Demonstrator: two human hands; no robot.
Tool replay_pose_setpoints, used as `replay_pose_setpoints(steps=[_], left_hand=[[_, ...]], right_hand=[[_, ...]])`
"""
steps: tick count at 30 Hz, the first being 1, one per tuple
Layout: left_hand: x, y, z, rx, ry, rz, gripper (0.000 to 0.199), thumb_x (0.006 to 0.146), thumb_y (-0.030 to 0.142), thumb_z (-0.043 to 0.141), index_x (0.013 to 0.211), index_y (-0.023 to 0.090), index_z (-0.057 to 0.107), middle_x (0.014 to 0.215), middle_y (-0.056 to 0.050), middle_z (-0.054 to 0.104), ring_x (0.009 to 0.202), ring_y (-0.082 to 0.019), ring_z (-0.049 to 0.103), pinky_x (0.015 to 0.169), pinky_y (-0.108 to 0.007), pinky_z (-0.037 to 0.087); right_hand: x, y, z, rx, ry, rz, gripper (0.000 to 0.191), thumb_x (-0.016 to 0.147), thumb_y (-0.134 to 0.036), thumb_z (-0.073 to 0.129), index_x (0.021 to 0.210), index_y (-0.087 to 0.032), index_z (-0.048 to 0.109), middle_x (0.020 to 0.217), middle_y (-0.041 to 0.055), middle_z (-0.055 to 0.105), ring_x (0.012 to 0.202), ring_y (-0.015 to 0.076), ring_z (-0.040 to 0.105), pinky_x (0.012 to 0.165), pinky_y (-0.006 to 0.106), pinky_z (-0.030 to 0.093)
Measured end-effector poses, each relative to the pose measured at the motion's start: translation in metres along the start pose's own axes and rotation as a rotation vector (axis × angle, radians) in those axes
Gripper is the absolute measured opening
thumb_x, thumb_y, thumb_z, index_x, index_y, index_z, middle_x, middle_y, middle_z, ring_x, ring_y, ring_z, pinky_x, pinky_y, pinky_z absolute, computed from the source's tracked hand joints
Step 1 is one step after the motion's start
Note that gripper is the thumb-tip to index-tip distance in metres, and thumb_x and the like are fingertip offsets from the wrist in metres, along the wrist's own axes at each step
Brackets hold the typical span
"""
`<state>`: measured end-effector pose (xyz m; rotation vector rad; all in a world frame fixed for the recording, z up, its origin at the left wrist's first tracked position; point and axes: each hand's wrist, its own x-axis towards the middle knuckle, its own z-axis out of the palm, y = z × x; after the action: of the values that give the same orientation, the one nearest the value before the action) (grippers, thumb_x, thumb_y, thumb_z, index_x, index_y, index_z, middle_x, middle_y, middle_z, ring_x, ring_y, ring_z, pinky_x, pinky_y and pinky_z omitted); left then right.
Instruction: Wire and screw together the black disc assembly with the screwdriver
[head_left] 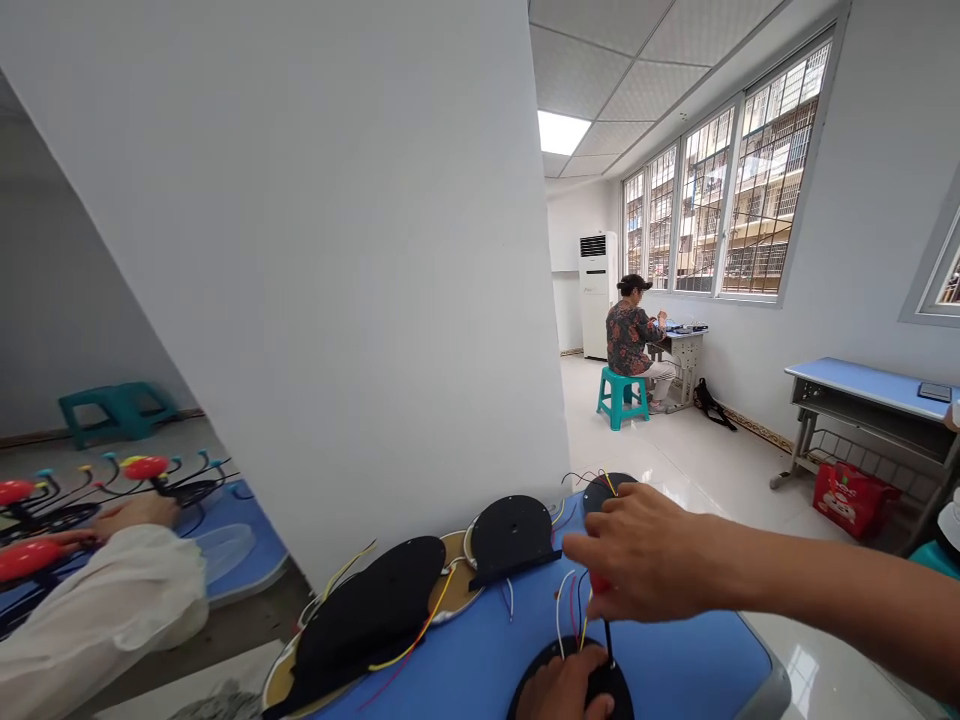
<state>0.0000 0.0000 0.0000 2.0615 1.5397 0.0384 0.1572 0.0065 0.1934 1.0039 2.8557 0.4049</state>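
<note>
Right hand (645,555) was clenched on a small red piece (599,582), mostly hidden by the fingers. Left hand (562,688) looked closed round a thin black rod (608,648) on a black disc (534,672), with thin colored wires (559,610) alongside. More wired discs (512,535) sat left along the blue counter (675,660). Far off, a person (628,340) worked at a desk (686,350) by barred windows (772,170).

Apparently no readable lettering anywhere.

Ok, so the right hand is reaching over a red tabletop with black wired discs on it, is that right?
Not quite: the head view shows the tabletop is blue, not red. The right hand reaches over the blue tabletop, with the black wired discs on it.
</note>
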Motion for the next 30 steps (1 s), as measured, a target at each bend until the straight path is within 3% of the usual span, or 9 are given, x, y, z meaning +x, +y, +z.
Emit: replay_pose_setpoints(steps=[3, 7, 10, 12, 16, 21, 24, 26, 30], left_hand=[[-0.003, 0.011, -0.004, 0.033, 0.038, -0.043, 0.043, 0.082, 0.022, 0.055, 0.123, 0.028, 0.067, 0.116, -0.006, 0.074, 0.113, -0.027, 0.066, 0.096, -0.037, 0.049], [-0.002, 0.02, -0.007, 0.052, 0.049, -0.063, 0.038, 0.082, 0.023, 0.058, 0.119, 0.027, 0.069, 0.119, -0.005, 0.074, 0.116, -0.029, 0.064, 0.099, -0.039, 0.047], [0.001, 0.021, -0.007, 0.048, 0.054, -0.052, 0.037, 0.082, 0.022, 0.059, 0.117, 0.028, 0.07, 0.12, -0.002, 0.074, 0.118, -0.026, 0.064, 0.1, -0.035, 0.046], [0.003, 0.02, -0.006, 0.043, 0.058, -0.039, 0.035, 0.083, 0.022, 0.059, 0.115, 0.031, 0.07, 0.118, 0.001, 0.075, 0.117, -0.023, 0.065, 0.099, -0.032, 0.047], [0.004, 0.019, -0.006, 0.041, 0.075, -0.029, 0.033, 0.083, 0.022, 0.059, 0.113, 0.028, 0.072, 0.116, -0.001, 0.075, 0.115, -0.026, 0.066, 0.098, -0.035, 0.048], [0.003, 0.021, -0.009, 0.015, 0.077, -0.011, 0.032, 0.082, 0.019, 0.06, 0.109, 0.029, 0.072, 0.112, 0.003, 0.077, 0.111, -0.022, 0.068, 0.094, -0.031, 0.049], [0.003, 0.022, -0.011, 0.009, 0.081, -0.008, 0.029, 0.082, 0.019, 0.06, 0.107, 0.028, 0.073, 0.111, 0.002, 0.077, 0.111, -0.023, 0.068, 0.092, -0.031, 0.049], [0.003, 0.022, -0.011, 0.011, 0.09, -0.004, 0.028, 0.082, 0.019, 0.06, 0.105, 0.027, 0.074, 0.111, 0.001, 0.077, 0.111, -0.023, 0.068, 0.091, -0.031, 0.049], [0.003, 0.022, -0.008, 0.019, 0.102, 0.001, 0.03, 0.083, 0.017, 0.057, 0.104, 0.031, 0.073, 0.108, 0.004, 0.078, 0.109, -0.02, 0.069, 0.09, -0.029, 0.049]], right_hand=[[0.002, -0.002, 0.006, -0.033, 0.015, 0.108, 0.035, 0.1, -0.047, 0.05, 0.096, -0.014, 0.063, 0.066, 0.0061, 0.067, 0.056, 0.0212, 0.06, 0.063, 0.035, 0.038], [-0.002, 0.0, 0.008, 0.038, 0.083, -0.106, 0.016, 0.088, -0.034, 0.064, 0.098, -0.022, 0.063, 0.084, 0.0021, 0.069, 0.069, 0.0172, 0.06, 0.072, 0.032, 0.039], [-0.002, -0.002, 0.012, 0.012, 0.121, -0.042, 0.031, 0.094, -0.048, 0.055, 0.092, -0.018, 0.064, 0.074, 0.0031, 0.067, 0.055, 0.0158, 0.052, 0.061, 0.031, 0.034], [-0.002, -0.003, 0.015, -0.034, 0.124, 0.009, 0.029, 0.1, -0.037, 0.046, 0.088, -0.017, 0.064, 0.067, 0.0023, 0.065, 0.051, 0.0148, 0.048, 0.058, 0.032, 0.03], [-0.002, -0.004, 0.021, 0.013, 0.195, -0.155, 0.013, 0.084, -0.027, 0.06, 0.095, -0.02, 0.063, 0.084, 0.0016, 0.067, 0.06, 0.0143, 0.05, 0.063, 0.031, 0.034], [-0.004, -0.001, 0.026, 0.01, 0.182, 0.002, 0.015, 0.097, -0.027, 0.05, 0.097, -0.017, 0.061, 0.079, 0.0027, 0.066, 0.054, 0.0154, 0.051, 0.057, 0.032, 0.033], [-0.005, 0.002, 0.026, 0.101, 0.243, -0.142, 0.02, 0.087, -0.014, 0.059, 0.106, -0.02, 0.061, 0.103, 0.0029, 0.068, 0.078, 0.0168, 0.059, 0.07, 0.031, 0.04], [-0.005, 0.003, 0.027, 0.128, 0.274, -0.194, 0.019, 0.084, -0.022, 0.065, 0.104, -0.022, 0.063, 0.107, 0.002, 0.068, 0.084, 0.0183, 0.059, 0.077, 0.031, 0.04], [-0.003, 0.001, 0.029, 0.019, 0.234, -0.038, 0.018, 0.098, -0.027, 0.049, 0.095, -0.017, 0.064, 0.082, 0.0026, 0.067, 0.054, 0.0154, 0.047, 0.061, 0.034, 0.035]])
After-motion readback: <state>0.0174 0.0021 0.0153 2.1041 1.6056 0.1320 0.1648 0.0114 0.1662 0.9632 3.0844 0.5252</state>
